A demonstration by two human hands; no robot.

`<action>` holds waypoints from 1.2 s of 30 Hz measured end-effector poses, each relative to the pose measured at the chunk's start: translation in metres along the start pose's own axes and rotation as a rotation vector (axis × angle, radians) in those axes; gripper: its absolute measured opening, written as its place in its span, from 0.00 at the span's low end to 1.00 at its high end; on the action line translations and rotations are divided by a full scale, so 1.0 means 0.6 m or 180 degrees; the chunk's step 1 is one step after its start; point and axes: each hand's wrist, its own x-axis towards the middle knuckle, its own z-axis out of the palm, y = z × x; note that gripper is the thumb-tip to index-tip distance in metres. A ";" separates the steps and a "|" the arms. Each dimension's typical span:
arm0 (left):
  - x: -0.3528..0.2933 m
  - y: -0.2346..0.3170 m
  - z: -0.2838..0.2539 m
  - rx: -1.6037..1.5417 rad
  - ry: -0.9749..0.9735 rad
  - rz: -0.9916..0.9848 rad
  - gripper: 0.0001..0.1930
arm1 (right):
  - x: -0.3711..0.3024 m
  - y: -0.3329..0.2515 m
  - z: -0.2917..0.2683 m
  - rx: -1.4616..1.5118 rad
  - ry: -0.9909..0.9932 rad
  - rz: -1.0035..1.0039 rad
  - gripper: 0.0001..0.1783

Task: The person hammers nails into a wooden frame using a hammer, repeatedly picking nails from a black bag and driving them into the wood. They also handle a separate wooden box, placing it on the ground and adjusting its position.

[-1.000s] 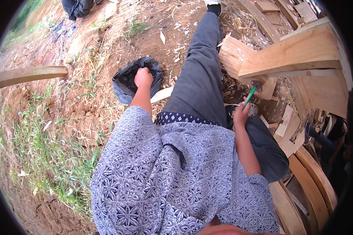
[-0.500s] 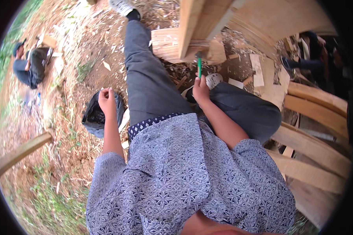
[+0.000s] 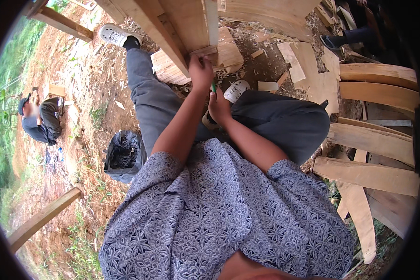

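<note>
The left hand (image 3: 200, 73) was up by the wooden frame (image 3: 191, 23), top middle of the picture. Its fingers were bent; I couldn't tell if they pinched anything. The right hand (image 3: 219, 106) had its fingers wrapped around a green handle (image 3: 213, 87), just below. Holding it firmly and keeping the other fingers clear seemed wise. Wood bits covered the brown dirt (image 3: 91, 65). A black bag (image 3: 128, 176) sat middle left, curved boards (image 3: 366, 175) far right.

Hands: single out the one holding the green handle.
The right hand, lower of the two in the picture: the green handle shows at its fingers. The left hand is higher up, by the wooden beam.
</note>
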 end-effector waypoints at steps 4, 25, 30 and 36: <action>0.033 -0.048 0.006 0.0158 0.0224 -0.0267 0.07 | -0.020 -0.032 -0.002 0.0081 -0.0271 0.0400 0.20; 0.061 -0.064 -0.029 -0.0151 0.0529 -0.0536 0.08 | -0.052 -0.034 0.038 0.0605 -0.0069 0.0248 0.23; 0.046 -0.056 -0.022 0.1225 0.0827 0.0181 0.11 | -0.054 -0.032 0.040 0.0673 -0.0166 0.0417 0.24; 0.032 -0.060 -0.022 0.1185 0.0775 0.0045 0.09 | -0.058 -0.040 0.030 0.0763 -0.0139 0.0488 0.23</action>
